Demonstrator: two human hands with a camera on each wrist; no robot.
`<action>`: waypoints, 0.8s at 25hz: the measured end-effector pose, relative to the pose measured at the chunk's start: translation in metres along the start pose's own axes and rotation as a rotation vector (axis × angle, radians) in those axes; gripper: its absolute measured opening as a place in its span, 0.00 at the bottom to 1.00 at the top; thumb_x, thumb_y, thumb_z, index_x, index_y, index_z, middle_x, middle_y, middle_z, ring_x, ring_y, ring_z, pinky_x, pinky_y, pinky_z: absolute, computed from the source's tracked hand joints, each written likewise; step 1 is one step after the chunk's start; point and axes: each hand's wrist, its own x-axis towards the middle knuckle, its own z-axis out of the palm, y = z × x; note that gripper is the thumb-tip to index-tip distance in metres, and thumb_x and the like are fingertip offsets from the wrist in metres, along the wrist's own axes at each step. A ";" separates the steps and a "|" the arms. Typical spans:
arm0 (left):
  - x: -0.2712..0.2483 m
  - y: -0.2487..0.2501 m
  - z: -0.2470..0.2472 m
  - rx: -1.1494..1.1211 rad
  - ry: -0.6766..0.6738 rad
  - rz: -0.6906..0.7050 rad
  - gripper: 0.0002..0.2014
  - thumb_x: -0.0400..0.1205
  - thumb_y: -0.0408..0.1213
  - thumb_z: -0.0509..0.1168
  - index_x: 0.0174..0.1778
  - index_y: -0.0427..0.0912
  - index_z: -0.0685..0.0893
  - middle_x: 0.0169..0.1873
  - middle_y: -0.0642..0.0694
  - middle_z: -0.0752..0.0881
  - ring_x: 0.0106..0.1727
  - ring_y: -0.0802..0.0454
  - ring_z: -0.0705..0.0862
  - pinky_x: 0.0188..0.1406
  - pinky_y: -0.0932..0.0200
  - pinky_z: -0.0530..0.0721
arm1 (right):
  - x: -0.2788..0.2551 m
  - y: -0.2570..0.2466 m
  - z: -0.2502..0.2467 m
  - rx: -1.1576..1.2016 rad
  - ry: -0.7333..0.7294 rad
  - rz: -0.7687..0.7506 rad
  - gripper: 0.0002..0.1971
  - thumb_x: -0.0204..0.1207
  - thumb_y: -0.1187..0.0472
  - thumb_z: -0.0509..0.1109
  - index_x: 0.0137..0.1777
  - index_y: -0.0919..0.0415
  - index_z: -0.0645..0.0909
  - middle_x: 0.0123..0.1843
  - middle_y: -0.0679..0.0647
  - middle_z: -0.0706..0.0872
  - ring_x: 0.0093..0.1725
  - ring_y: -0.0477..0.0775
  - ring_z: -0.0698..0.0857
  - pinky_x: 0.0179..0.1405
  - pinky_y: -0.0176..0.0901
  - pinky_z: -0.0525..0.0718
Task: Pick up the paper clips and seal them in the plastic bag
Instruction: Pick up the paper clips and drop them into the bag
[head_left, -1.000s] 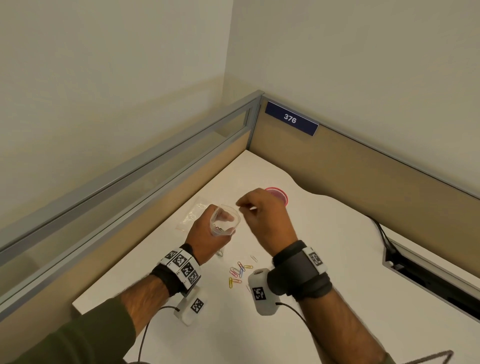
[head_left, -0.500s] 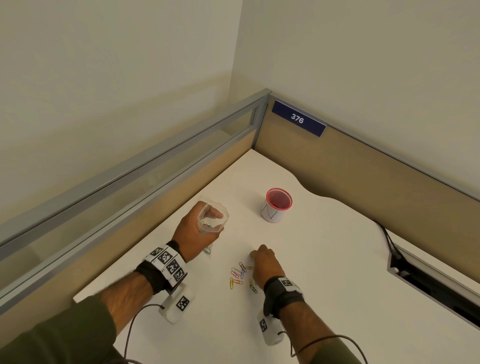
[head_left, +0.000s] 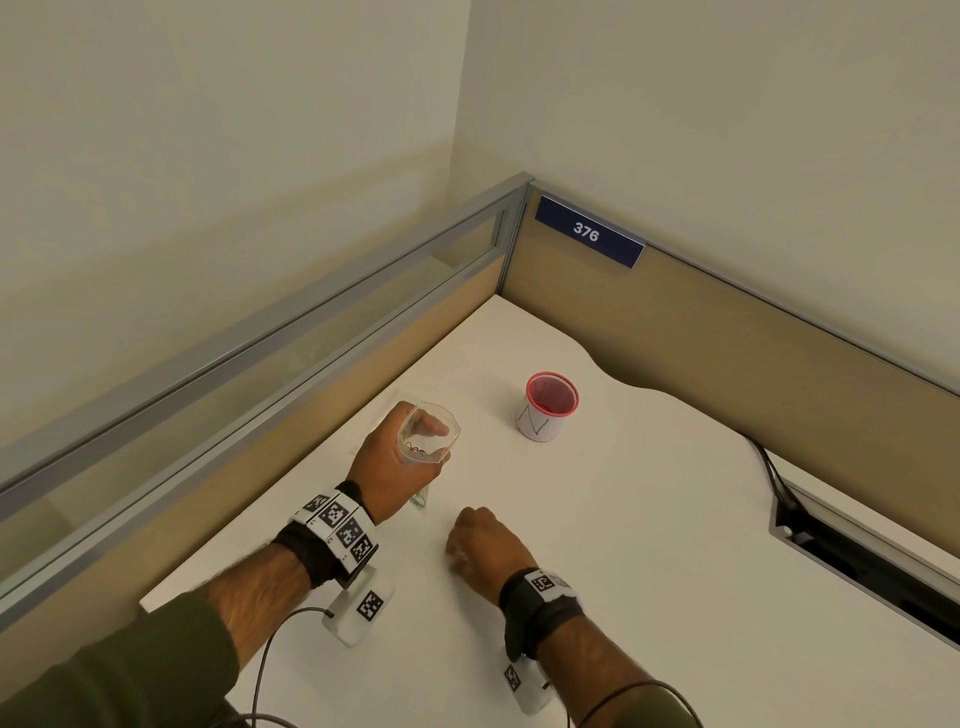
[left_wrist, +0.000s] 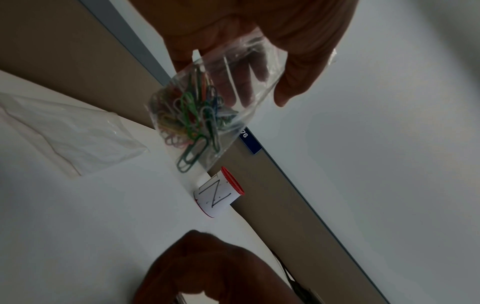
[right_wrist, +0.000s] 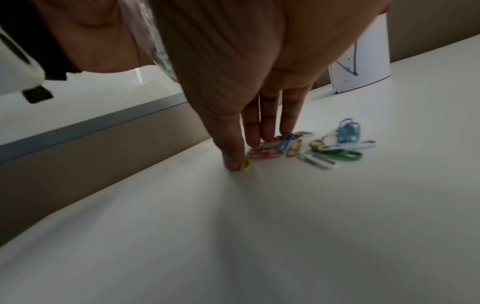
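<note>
From the head view we see the left hand (head_left: 395, 467) raised above the white desk (head_left: 649, 519), fingers curled around a clear plastic bag (head_left: 428, 434) whose open mouth faces up toward the camera. A few paper clips show dimly inside. The right hand (head_left: 485, 545) is lowered to the desk just in front of it, knuckles up, covering whatever lies beneath, so from here we cannot tell how its fingers lie. One red-rimmed cup (head_left: 548, 408) with a white label stands upright farther back, well apart from both hands, and a blue plate reading 376 (head_left: 589, 231) sits on the partition.

The left wrist view shows what the head view cannot: the bag's long axis runs down from the gripping fingers (left_wrist: 291, 82), and a tangled bunch of clips (left_wrist: 192, 115) in green, blue, red, yellow and pink fills its lower end. They are too tangled for us to count. A second, flat plastic bag (left_wrist: 67, 133) lies on the desk beside it.

The right wrist view reveals the loose clips (right_wrist: 306, 146) on the desk, roughly ten, lying flat in a small cluster; blur prevents an exact count. The right hand's fingers are nearly straight and close together, pointing down. The thumb tip (right_wrist: 232, 162) touches a yellow clip (right_wrist: 246, 163), and three fingertips rest on red ones.
</note>
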 end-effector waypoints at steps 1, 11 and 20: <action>0.001 0.000 0.000 -0.008 0.001 0.000 0.16 0.73 0.38 0.77 0.54 0.48 0.82 0.54 0.50 0.88 0.63 0.57 0.86 0.67 0.47 0.86 | -0.003 0.005 0.001 -0.024 0.017 -0.003 0.08 0.77 0.61 0.66 0.53 0.60 0.84 0.57 0.56 0.80 0.59 0.59 0.76 0.54 0.50 0.80; 0.001 0.000 0.003 0.009 0.021 -0.011 0.15 0.75 0.33 0.77 0.54 0.44 0.81 0.54 0.48 0.88 0.64 0.55 0.86 0.67 0.49 0.86 | -0.035 0.049 -0.007 0.207 0.103 0.488 0.29 0.66 0.38 0.76 0.62 0.54 0.79 0.59 0.53 0.77 0.60 0.56 0.79 0.54 0.45 0.79; 0.000 0.003 0.008 0.003 0.006 0.018 0.15 0.76 0.34 0.77 0.55 0.45 0.81 0.55 0.48 0.88 0.64 0.56 0.86 0.66 0.51 0.85 | -0.014 0.020 0.009 0.056 0.140 0.441 0.10 0.83 0.61 0.60 0.57 0.62 0.80 0.59 0.60 0.80 0.58 0.61 0.80 0.56 0.50 0.82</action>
